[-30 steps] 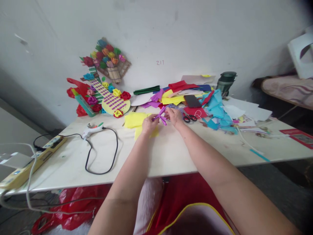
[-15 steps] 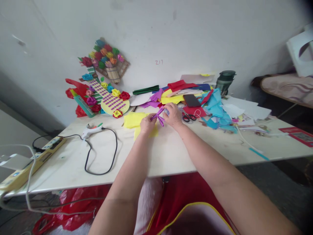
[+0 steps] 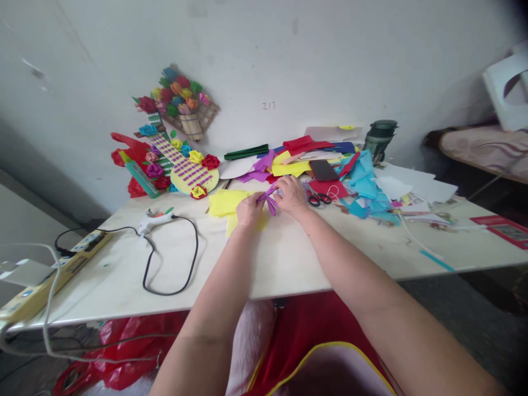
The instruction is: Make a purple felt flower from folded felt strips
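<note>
A small purple paper flower with narrow petals is held just above the table, between my two hands. My left hand pinches its base from the left side. On the other side, the fingers of my right hand are closed on the petals; their tips are partly hidden. Yellow crepe paper lies flat under and beside my left hand. Black-and-red scissors rest on the table to the right of my right hand.
A white glue gun with a looped black cord sits at left, near a power strip. Paper-flower crafts and a glue bottle stand behind. Coloured papers, a phone, blue crepe paper and a dark bottle fill the back.
My right hand's fingers have shifted around the purple petals and come in closer to the flower. My left hand keeps its pinch in nearly the same place.
</note>
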A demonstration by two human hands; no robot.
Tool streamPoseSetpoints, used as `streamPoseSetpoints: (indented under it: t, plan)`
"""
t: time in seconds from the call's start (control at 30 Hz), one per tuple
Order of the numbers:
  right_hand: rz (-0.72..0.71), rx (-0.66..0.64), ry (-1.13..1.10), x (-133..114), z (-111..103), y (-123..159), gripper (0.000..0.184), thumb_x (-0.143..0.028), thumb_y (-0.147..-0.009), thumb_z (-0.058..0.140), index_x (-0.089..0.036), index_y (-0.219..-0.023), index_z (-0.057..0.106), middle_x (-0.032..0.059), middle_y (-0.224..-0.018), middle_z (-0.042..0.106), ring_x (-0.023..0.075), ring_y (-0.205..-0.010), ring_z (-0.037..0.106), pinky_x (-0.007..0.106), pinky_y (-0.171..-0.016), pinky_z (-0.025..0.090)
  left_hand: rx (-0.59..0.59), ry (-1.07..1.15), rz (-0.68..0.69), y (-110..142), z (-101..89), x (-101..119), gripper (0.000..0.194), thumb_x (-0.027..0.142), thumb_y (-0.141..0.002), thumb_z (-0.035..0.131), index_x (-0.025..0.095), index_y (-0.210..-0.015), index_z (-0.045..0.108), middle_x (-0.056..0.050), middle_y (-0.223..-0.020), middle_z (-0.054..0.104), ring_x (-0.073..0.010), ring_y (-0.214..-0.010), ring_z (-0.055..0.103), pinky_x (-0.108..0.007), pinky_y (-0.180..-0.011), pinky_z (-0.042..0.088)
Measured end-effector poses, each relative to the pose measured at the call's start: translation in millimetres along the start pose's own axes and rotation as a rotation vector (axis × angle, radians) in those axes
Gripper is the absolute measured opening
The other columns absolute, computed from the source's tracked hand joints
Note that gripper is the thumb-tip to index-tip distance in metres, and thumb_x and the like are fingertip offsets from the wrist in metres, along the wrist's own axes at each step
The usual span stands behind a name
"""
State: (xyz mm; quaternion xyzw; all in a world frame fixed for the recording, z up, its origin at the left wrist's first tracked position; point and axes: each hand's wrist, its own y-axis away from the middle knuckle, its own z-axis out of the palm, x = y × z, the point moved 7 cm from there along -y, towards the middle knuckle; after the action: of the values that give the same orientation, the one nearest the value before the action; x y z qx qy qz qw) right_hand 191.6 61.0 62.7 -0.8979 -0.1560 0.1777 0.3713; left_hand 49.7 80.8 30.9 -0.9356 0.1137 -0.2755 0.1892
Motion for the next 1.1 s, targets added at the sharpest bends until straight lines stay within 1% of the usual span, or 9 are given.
streamPoseSetpoints:
  t: [0.1, 0.27, 0.43, 0.57, 0.7, 0.8, 0.93, 1.1]
  plan:
    - [-0.004, -0.006, 0.011, 0, 1, 0, 0.016, -0.017, -0.073, 0.06, -0.018, -0.089, 0.066, 0.0103, -0.1, 0.064, 0.0265, -0.097, 0.048, 0.038, -0.086, 0.036, -0.004, -0.012, 0.007, 0, 0.6, 1, 0.029, 0.037, -0.086, 0.053, 0.031, -0.111, 0.067, 0.0, -0.103, 0.072, -0.0187, -0.095, 0.064, -0.025, -0.08, 0.044]
    - [0.029, -0.04, 0.04, 3, 4, 0, 0.013, -0.019, -0.074, 0.061, -0.018, -0.086, 0.065, 0.0094, -0.092, 0.066, 0.0256, -0.093, 0.049, 0.037, -0.082, 0.035, -0.016, -0.033, 0.009, 1, 0.0, 4, 0.029, 0.036, -0.087, 0.052, 0.031, -0.112, 0.066, 0.0, -0.105, 0.071, -0.0184, -0.097, 0.064, -0.025, -0.082, 0.044]
    - [0.008, -0.05, 0.044, 5, 7, 0, 0.011, -0.022, -0.078, 0.061, -0.018, -0.086, 0.067, 0.0088, -0.089, 0.067, 0.0249, -0.09, 0.05, 0.036, -0.079, 0.035, -0.012, -0.039, 0.024, 1, 0.1, 5, 0.029, 0.037, -0.087, 0.052, 0.031, -0.111, 0.067, 0.0, -0.105, 0.071, -0.0187, -0.097, 0.064, -0.026, -0.082, 0.044]
    - [-0.02, -0.071, 0.001, 5, 11, 0, 0.012, -0.021, -0.079, 0.059, -0.019, -0.085, 0.069, 0.0073, -0.086, 0.068, 0.0236, -0.087, 0.05, 0.034, -0.076, 0.036, -0.01, -0.031, 0.037, 1, 1.4, 4, 0.028, 0.037, -0.087, 0.052, 0.031, -0.111, 0.067, 0.0, -0.106, 0.071, -0.0187, -0.097, 0.064, -0.026, -0.081, 0.044]
    - [-0.022, -0.06, -0.007, 5, 10, -1, 0.01, -0.022, -0.079, 0.06, -0.018, -0.08, 0.069, 0.0089, -0.09, 0.068, 0.0233, -0.089, 0.05, 0.033, -0.076, 0.036, -0.026, -0.03, 0.037, 2, 2.0, 4, 0.03, 0.036, -0.087, 0.052, 0.032, -0.113, 0.066, 0.001, -0.107, 0.071, -0.0181, -0.099, 0.064, -0.025, -0.083, 0.044]
    - [-0.022, -0.075, -0.029, 5, 11, -1, 0.008, -0.021, -0.078, 0.061, -0.019, -0.078, 0.069, 0.0079, -0.088, 0.069, 0.0224, -0.087, 0.051, 0.033, -0.075, 0.036, -0.047, -0.038, 0.032, 2, 2.3, 4, 0.03, 0.036, -0.088, 0.051, 0.032, -0.114, 0.065, 0.001, -0.109, 0.07, -0.0175, -0.1, 0.063, -0.025, -0.084, 0.044]
    - [0.022, -0.101, -0.052, 7, 12, -1, 0.008, -0.022, -0.078, 0.062, -0.019, -0.08, 0.07, 0.0061, -0.082, 0.068, 0.0203, -0.081, 0.052, 0.031, -0.073, 0.036, -0.058, -0.041, 0.044, 2, 2.9, 4, 0.031, 0.038, -0.088, 0.05, 0.031, -0.114, 0.066, 0.001, -0.108, 0.071, -0.0181, -0.099, 0.063, -0.025, -0.083, 0.044]
    - [0.063, -0.12, -0.053, 10, 13, 0, 0.012, -0.023, -0.079, 0.061, -0.019, -0.084, 0.071, 0.0066, -0.083, 0.066, 0.0184, -0.078, 0.053, 0.029, -0.071, 0.037, -0.07, -0.046, 0.043, 1, 4.1, 3, 0.031, 0.039, -0.088, 0.049, 0.032, -0.113, 0.066, 0.001, -0.107, 0.071, -0.0188, -0.098, 0.063, -0.026, -0.081, 0.044]
